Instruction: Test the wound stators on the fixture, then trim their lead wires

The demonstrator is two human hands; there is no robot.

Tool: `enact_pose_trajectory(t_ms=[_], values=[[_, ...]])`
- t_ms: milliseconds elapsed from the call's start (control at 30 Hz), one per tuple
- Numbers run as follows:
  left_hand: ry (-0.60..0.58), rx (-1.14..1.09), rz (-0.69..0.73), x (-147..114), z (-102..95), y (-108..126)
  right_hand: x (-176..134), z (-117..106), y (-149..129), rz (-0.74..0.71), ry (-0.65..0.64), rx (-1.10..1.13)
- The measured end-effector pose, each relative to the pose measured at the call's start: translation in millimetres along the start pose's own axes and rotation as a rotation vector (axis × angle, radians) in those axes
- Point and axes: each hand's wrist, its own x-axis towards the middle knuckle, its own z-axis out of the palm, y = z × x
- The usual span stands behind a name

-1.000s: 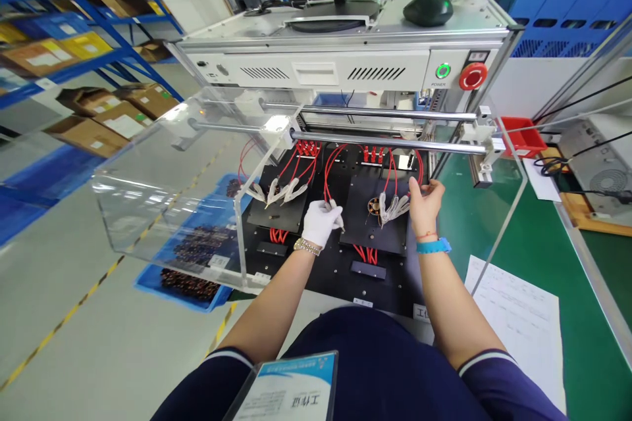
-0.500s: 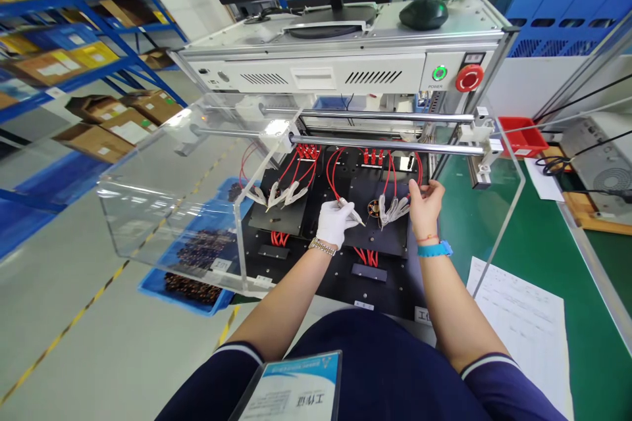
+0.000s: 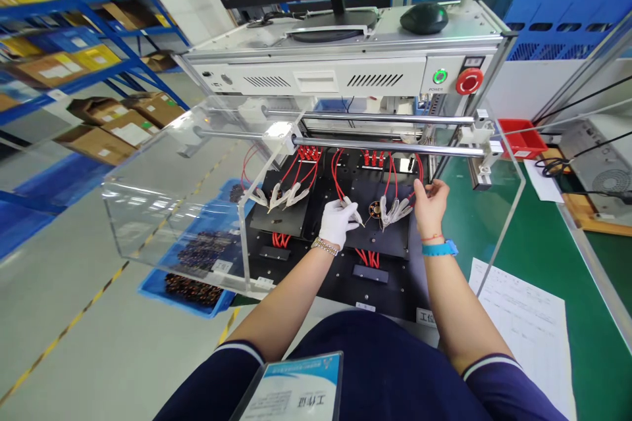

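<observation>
My left hand (image 3: pixel 338 222), in a white glove, is closed around a test clip (image 3: pixel 353 212) in a clear sleeve with red wires. The clip's tip points at a thin lead of a small round copper-wound stator (image 3: pixel 374 210) on the right black plate (image 3: pixel 368 237). Several sleeved clips (image 3: pixel 396 212) bunch together just right of the stator. My bare right hand (image 3: pixel 430 208) is beside these clips at the plate's right edge, thumb and fingers apart. I see nothing held in it, though its fingertips are partly hidden.
A second black plate (image 3: pixel 276 222) with clips lies to the left. The clear cover (image 3: pixel 172 210) and steel rails (image 3: pixel 385 144) surround the work area. A blue bin (image 3: pixel 217 306) of stators stands lower left; papers (image 3: pixel 523 322) lie right. A red stop button (image 3: pixel 469 81) is above.
My left hand has stayed on the clip, its fingers slightly shifted. My right hand has moved very slightly to the right. The whole view has shifted a little.
</observation>
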Motion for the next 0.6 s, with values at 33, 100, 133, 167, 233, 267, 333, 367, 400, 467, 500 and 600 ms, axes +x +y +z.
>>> enact_pose_trajectory(t_ms=[33, 100, 133, 167, 233, 267, 333, 367, 400, 467, 500, 600], values=[[0.006, 0.008, -0.008, 1, 0.4, 0, 2, -1, 2, 0.003, 0.007, -0.007], [0.018, 0.051, -0.007, -4, 1.0, 4, 5, -2, 7, 0.012, 0.019, -0.034], [0.018, 0.101, 0.025, -11, 0.5, 9, 6, -3, 10, 0.017, 0.03, -0.05], [0.012, 0.169, 0.089, -22, -1.3, 17, 8, -4, 12, 0.024, 0.044, -0.066], [-0.002, 0.36, 0.322, -50, -11.1, 40, 12, -5, 16, 0.039, 0.072, -0.092], [-0.001, 0.465, 0.478, -66, -20.4, 54, 13, -6, 18, 0.047, 0.084, -0.102], [0.058, 0.705, 0.79, -93, -50.3, 85, 16, -9, 17, 0.063, 0.101, -0.12], [0.114, 0.82, 0.919, -100, -71.3, 100, 16, -12, 15, 0.068, 0.105, -0.128], [0.184, 0.914, 1.006, -102, -96.1, 113, 15, -16, 11, 0.068, 0.105, -0.138], [0.358, 1.051, 1.042, -90, -154.0, 132, 8, -26, 0, 0.052, 0.101, -0.163], [0.449, 1.095, 1.018, -78, -184.8, 139, 2, -32, -7, 0.037, 0.1, -0.178], [0.745, 1.105, 0.83, -35, -269.2, 154, -28, -44, -37, 0.021, 0.146, -0.207]])
